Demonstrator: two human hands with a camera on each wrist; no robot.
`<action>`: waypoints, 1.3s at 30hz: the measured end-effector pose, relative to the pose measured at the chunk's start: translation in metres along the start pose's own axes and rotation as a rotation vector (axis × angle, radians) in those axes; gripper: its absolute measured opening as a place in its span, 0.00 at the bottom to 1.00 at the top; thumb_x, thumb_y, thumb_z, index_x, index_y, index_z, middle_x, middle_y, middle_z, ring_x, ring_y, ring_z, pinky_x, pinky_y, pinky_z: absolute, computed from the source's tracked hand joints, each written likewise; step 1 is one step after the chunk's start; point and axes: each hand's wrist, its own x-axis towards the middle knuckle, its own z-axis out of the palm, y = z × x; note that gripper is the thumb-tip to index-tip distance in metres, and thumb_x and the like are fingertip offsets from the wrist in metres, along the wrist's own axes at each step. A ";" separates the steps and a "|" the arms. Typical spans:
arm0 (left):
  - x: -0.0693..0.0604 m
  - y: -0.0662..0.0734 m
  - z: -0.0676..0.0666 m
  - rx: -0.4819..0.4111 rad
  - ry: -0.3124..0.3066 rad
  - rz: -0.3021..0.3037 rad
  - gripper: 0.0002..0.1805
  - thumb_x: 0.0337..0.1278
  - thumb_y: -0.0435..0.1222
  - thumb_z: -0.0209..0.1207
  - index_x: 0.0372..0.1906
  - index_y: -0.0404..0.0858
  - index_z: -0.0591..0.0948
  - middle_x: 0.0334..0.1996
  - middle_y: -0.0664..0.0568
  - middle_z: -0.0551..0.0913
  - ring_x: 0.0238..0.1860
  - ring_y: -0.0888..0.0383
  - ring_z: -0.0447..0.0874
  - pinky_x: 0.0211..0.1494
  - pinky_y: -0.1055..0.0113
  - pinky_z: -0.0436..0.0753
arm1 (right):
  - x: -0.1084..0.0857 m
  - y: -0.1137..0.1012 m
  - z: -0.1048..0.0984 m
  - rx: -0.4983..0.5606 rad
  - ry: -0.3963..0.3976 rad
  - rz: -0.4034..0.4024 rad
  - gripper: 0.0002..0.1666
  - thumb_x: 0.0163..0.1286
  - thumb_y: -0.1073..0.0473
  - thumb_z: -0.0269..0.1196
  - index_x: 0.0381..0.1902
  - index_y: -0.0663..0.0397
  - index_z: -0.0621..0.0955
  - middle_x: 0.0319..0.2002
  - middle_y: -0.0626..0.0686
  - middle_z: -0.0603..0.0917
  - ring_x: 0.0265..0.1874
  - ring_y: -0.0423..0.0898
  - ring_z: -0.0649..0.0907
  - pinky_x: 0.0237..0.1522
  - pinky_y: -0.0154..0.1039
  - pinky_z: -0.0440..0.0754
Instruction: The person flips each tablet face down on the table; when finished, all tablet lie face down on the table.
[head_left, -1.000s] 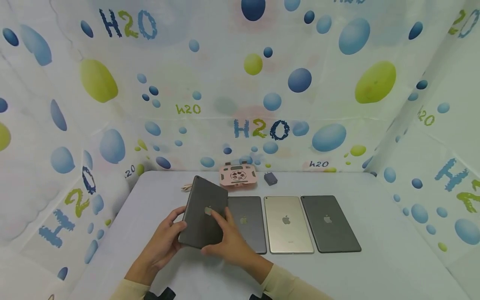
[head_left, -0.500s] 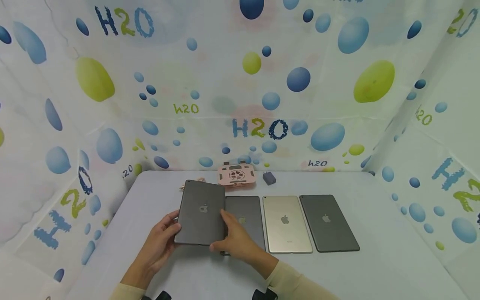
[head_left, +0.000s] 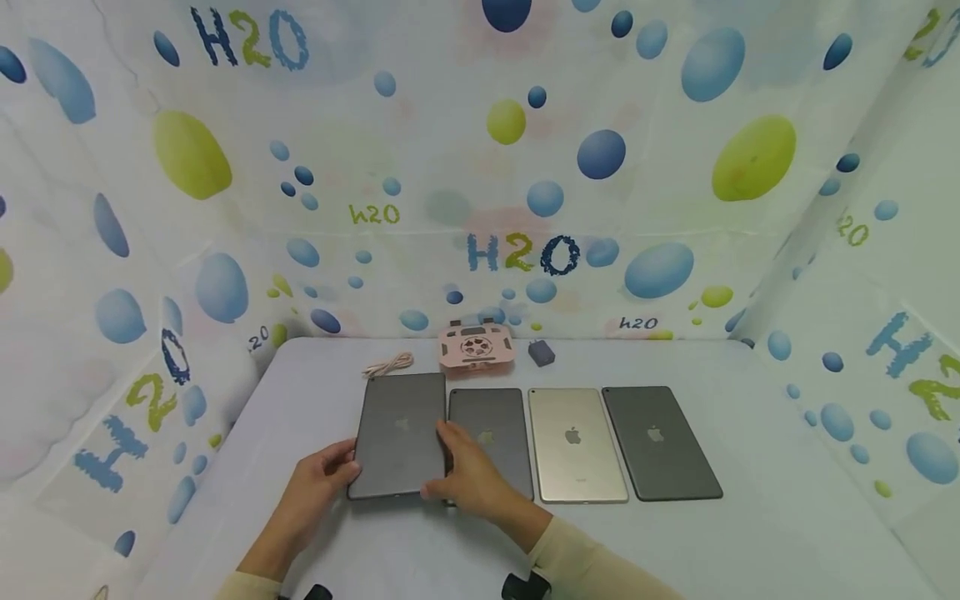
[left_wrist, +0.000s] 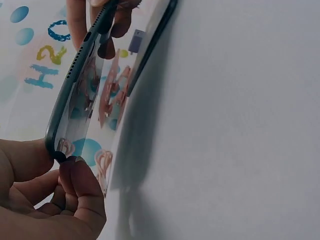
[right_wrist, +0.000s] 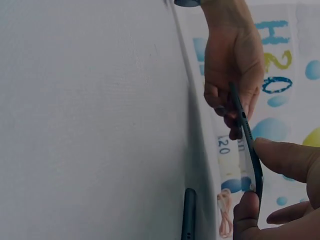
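Observation:
A dark grey tablet [head_left: 401,454], its back with the apple logo facing up, is held between both hands at the left end of a row. My left hand [head_left: 311,496] pinches its lower left edge, thumb on the back and fingers underneath, as the left wrist view shows. On the opposite edge, my right hand [head_left: 476,475] grips it with thumb and fingers. Both wrist views show the tablet's port edge [left_wrist: 67,92] tilted, with a gap above the table. Beside it lies a second grey tablet [head_left: 498,417], partly hidden by my right hand.
Right of these lie a gold tablet [head_left: 577,471] and another dark grey tablet [head_left: 663,467], backs up. Behind the row are a coiled pinkish cable [head_left: 387,365], a pink case [head_left: 476,357] and a dark charger plug [head_left: 542,353]. A patterned curtain [head_left: 420,150] closes off the back.
The held tablet has turned from a steep tilt to nearly flat and come down toward the table, left of the grey one. Both hands moved with it; my right fingers slid from its back to its edge.

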 end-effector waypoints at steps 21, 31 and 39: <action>0.009 -0.015 -0.005 0.193 0.027 0.053 0.25 0.69 0.32 0.61 0.65 0.23 0.74 0.58 0.35 0.81 0.62 0.43 0.78 0.59 0.60 0.82 | 0.009 0.012 0.006 0.224 -0.090 0.100 0.56 0.57 0.60 0.77 0.78 0.62 0.61 0.47 0.54 0.76 0.44 0.46 0.73 0.45 0.40 0.75; 0.004 -0.004 -0.005 0.277 0.122 0.022 0.24 0.67 0.37 0.61 0.63 0.27 0.78 0.49 0.34 0.86 0.48 0.46 0.88 0.42 0.60 0.86 | 0.005 -0.001 0.000 0.268 -0.137 0.138 0.54 0.63 0.57 0.74 0.79 0.64 0.59 0.66 0.62 0.72 0.62 0.53 0.72 0.67 0.54 0.72; -0.001 -0.002 -0.006 0.225 0.110 0.018 0.28 0.69 0.37 0.60 0.69 0.29 0.72 0.50 0.31 0.85 0.44 0.48 0.89 0.40 0.59 0.88 | -0.001 -0.007 0.000 0.334 -0.145 0.151 0.53 0.64 0.58 0.72 0.79 0.63 0.58 0.76 0.68 0.60 0.75 0.64 0.61 0.72 0.63 0.65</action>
